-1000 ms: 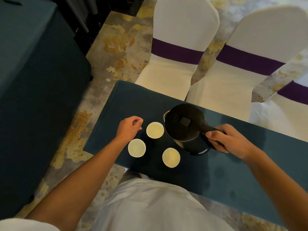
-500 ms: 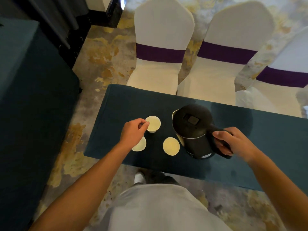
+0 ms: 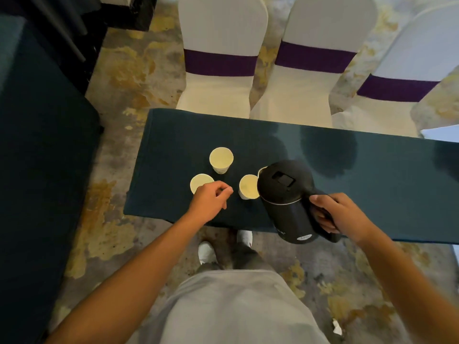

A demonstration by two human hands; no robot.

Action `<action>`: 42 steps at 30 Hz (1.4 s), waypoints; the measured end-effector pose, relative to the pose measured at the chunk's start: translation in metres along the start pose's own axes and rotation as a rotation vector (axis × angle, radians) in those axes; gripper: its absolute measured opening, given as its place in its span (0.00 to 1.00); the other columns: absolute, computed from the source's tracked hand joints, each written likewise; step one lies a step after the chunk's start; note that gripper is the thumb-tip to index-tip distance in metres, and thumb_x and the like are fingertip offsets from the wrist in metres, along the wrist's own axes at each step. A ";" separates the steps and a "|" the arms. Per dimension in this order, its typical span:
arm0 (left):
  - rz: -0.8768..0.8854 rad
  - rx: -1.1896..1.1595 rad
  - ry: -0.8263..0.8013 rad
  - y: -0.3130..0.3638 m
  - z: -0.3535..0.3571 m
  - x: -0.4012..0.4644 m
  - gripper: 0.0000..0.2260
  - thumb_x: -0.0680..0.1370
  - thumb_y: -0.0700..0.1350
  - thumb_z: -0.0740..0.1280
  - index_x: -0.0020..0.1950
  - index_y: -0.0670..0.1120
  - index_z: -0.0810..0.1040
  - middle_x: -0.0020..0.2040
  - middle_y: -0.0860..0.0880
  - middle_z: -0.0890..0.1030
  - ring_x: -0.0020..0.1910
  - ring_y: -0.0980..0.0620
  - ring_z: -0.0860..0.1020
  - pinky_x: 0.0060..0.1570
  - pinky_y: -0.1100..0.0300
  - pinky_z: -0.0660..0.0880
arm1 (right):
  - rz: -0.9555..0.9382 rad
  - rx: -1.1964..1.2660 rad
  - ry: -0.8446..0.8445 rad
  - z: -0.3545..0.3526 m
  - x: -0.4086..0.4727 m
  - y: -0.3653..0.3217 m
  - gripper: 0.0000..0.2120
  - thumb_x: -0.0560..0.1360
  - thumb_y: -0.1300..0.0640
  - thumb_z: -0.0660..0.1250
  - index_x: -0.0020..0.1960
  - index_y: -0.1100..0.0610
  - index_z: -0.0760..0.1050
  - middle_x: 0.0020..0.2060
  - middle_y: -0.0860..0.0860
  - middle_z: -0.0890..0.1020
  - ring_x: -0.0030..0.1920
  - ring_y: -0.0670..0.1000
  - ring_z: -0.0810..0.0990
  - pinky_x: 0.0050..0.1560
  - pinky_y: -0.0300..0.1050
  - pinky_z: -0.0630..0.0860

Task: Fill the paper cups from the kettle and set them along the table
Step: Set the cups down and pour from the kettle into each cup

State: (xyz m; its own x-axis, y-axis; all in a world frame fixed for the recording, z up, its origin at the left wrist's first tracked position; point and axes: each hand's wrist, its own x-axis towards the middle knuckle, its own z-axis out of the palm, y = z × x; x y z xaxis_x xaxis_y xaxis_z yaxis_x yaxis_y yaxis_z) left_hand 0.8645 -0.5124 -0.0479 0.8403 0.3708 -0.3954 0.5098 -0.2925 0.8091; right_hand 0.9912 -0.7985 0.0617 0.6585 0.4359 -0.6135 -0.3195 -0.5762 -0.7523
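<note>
Three white paper cups stand near the left end of the dark teal table (image 3: pixel 372 175): a far cup (image 3: pixel 221 158), a near-left cup (image 3: pixel 200 182) and a near-right cup (image 3: pixel 248 186). My right hand (image 3: pixel 337 214) grips the handle of the black kettle (image 3: pixel 285 197), lifted and tilted with its spout over the near-right cup. My left hand (image 3: pixel 211 202) hovers with loosely curled fingers between the two near cups, covering part of the near-left cup and holding nothing.
Three white chair covers with purple sashes (image 3: pixel 221 63) stand along the table's far side. A second dark-clothed table (image 3: pixel 37 170) fills the left. A white sheet's corner (image 3: pixel 444 132) shows at the right edge. My shoes (image 3: pixel 206 252) are on the patterned carpet below.
My left hand let go of the far cup and drew back toward me. My right hand raised and tilted the kettle, bringing its spout over the near-right cup.
</note>
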 end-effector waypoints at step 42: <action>-0.276 0.054 -0.145 0.005 0.056 0.030 0.12 0.84 0.52 0.59 0.50 0.47 0.78 0.42 0.48 0.84 0.39 0.49 0.82 0.50 0.47 0.82 | 0.157 -0.471 -0.322 -0.014 0.051 -0.016 0.28 0.76 0.32 0.65 0.27 0.51 0.69 0.24 0.52 0.74 0.26 0.54 0.72 0.37 0.48 0.75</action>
State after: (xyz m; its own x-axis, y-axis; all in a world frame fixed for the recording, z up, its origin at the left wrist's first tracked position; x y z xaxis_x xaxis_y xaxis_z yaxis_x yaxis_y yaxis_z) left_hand 0.9025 -0.5520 -0.0801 0.6843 0.3140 -0.6581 0.7281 -0.2464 0.6396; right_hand 1.0399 -0.7767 0.0459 0.3646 0.4658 -0.8063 -0.0112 -0.8636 -0.5040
